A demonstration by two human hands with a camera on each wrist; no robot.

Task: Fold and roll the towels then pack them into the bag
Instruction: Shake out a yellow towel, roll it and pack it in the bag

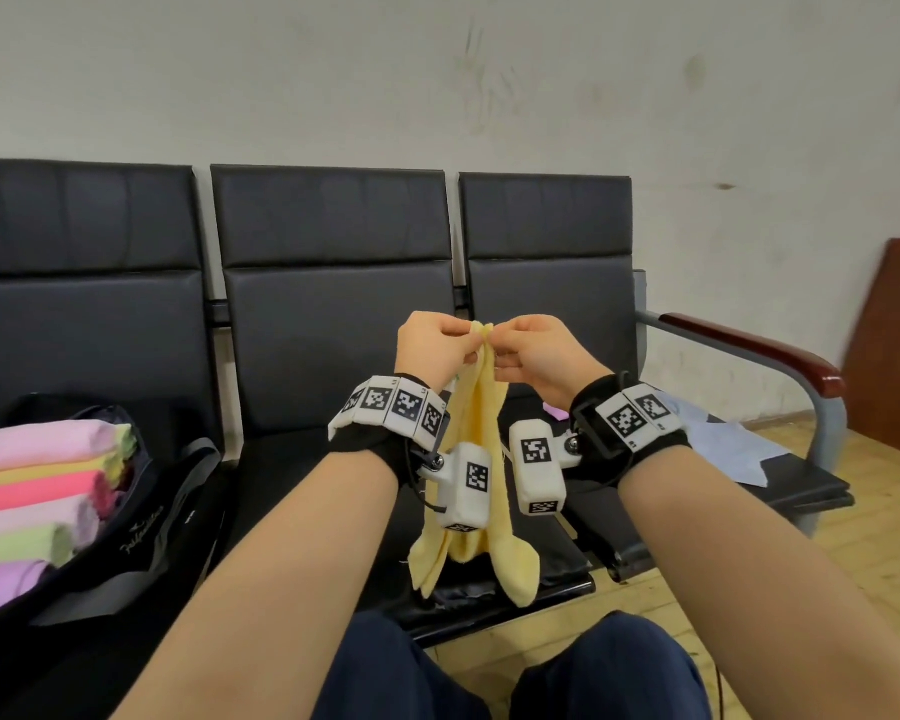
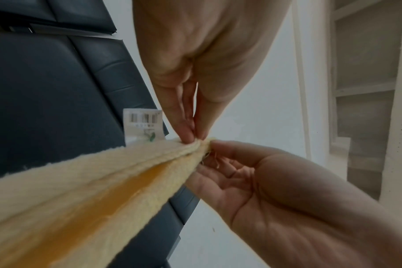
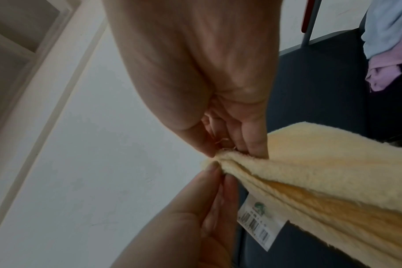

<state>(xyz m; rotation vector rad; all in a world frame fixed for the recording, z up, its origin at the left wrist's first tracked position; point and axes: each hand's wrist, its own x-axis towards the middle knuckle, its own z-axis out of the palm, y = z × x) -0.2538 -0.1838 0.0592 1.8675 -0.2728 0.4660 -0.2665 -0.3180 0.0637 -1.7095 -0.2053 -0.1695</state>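
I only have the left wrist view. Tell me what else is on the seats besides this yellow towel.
Observer: A dark bag sits on the left-hand seat, with rolled towels in pink, yellow, green and purple showing in its opening.
Operator: Report what is left to fold.
Observer: A light blue cloth lies loose on the right-hand seat; the right wrist view shows a lilac cloth beside it.
Operator: Say how the yellow towel hangs.
Observer: Both the left hand and the right hand pinch the yellow towel at its top, and it hangs in long folds down in front of the middle seat's front edge.
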